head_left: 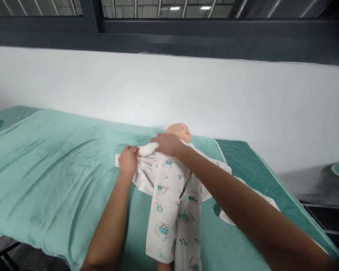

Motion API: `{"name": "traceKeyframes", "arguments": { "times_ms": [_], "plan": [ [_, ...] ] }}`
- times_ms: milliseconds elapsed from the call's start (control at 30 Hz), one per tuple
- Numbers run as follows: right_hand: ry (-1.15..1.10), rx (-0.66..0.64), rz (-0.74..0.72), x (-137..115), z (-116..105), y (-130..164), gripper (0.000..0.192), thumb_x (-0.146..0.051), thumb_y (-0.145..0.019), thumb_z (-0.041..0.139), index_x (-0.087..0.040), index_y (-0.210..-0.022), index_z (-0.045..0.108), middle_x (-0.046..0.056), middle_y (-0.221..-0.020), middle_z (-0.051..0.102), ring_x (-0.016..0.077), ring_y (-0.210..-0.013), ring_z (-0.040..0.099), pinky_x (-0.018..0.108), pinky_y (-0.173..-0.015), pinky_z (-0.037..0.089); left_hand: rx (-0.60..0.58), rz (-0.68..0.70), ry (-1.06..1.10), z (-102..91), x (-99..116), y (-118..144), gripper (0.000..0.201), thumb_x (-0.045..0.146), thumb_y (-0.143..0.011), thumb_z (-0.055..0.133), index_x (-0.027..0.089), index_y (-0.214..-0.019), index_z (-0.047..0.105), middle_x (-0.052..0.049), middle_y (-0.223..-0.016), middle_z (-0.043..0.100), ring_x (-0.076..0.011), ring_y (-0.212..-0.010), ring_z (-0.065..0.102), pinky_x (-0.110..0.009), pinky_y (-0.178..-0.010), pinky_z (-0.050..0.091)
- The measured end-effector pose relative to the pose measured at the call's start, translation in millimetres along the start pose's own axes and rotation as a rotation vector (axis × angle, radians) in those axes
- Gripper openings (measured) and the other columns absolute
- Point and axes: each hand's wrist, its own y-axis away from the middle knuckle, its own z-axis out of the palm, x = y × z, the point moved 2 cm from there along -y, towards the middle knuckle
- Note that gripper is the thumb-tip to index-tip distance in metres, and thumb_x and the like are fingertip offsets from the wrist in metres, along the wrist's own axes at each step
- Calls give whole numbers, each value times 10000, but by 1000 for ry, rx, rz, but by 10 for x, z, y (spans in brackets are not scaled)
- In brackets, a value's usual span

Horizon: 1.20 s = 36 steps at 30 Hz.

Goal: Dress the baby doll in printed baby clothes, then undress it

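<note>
A baby doll (pixel 179 130) lies on its back on a green blanket, its head toward the wall. White printed pants (pixel 162 195) cover its legs, and an open white shirt (pixel 144 177) is spread under and around its torso. My left hand (pixel 128 161) is closed at the end of the doll's arm, where a bit of its hand shows. Between my hands runs a plain white sleeve (pixel 148 149) around that arm. My right hand (pixel 168 145) is closed on the sleeve's upper end, near the doll's shoulder, and hides part of the chest.
The light green blanket (pixel 53 158) covers a padded table with a darker green cover (pixel 237 158). Another white cloth (pixel 227 216) lies to the right, partly under my right forearm. Behind stands a white wall (pixel 124 86) below a dark window frame (pixel 186 39).
</note>
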Motion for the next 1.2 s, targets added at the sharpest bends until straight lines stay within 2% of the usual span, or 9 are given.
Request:
{"name": "traceKeyframes", "arguments": {
  "times_ms": [133,233,433,633,800,900,967,1067,1200],
  "plan": [
    [-39,-6,27,54,-65,50,247,-247,-891,547,-278,-1084,698,71,-1102,666,214,-882,639,313,-717,410,-43,-9,0,-12,-46,4,473,33,-844,442,288,-1124,725,-43,-1160,672,-207,-927,657,-309,-681,449],
    [-105,-12,44,110,-119,84,279,-236,-882,548,-275,-1111,703,71,-1109,662,203,-855,632,290,-654,387,-86,13,-18,-29,-49,14,492,17,-840,458,297,-1156,709,-50,-1158,664,-213,-962,651,-307,-691,444],
    [-189,8,46,185,-114,104,264,-243,-883,563,-270,-1101,709,60,-1108,658,180,-829,614,276,-661,375,-163,83,-186,-52,-32,13,295,78,-907,465,255,-1071,635,-61,-1013,644,-250,-982,623,-318,-716,431],
    [-167,27,54,5,23,18,310,-281,-898,567,-299,-1188,676,60,-1157,645,195,-886,629,276,-675,402,-133,104,-251,-26,3,10,381,5,-850,450,208,-1159,540,-91,-1121,642,-272,-1025,610,-376,-796,442],
    [-99,12,30,-193,51,-72,263,-308,-915,567,-255,-1148,678,98,-1161,658,250,-992,649,330,-790,454,-55,225,-255,58,104,12,436,187,-924,522,233,-1356,481,-114,-1262,628,-306,-1184,548,-487,-1034,378],
    [-141,30,41,-167,60,-22,326,-304,-908,582,-243,-1221,650,108,-1223,657,276,-1083,637,359,-865,478,-22,238,-260,66,123,6,434,218,-938,515,262,-1369,505,-101,-1266,642,-288,-1200,556,-472,-1087,343],
    [-253,84,55,-49,94,104,416,-336,-925,573,-238,-1328,596,105,-1313,639,280,-1191,599,371,-946,477,-14,191,-279,54,105,-3,416,192,-927,506,271,-1333,549,-95,-1254,652,-285,-1188,570,-453,-1055,372],
    [-484,269,96,237,229,439,450,-379,-985,484,-229,-1405,539,80,-1440,582,242,-1345,503,378,-1109,393,-5,137,-301,45,80,-11,410,199,-923,499,268,-1320,570,-102,-1259,655,-296,-1185,577,-455,-1029,395],
    [-673,580,251,626,632,943,396,-361,-1015,384,-218,-1318,595,76,-1377,623,211,-1289,541,363,-1100,405,4,137,-324,87,104,-6,450,199,-917,485,245,-1360,545,-123,-1280,648,-312,-1201,571,-494,-1075,375]
  ]
}}
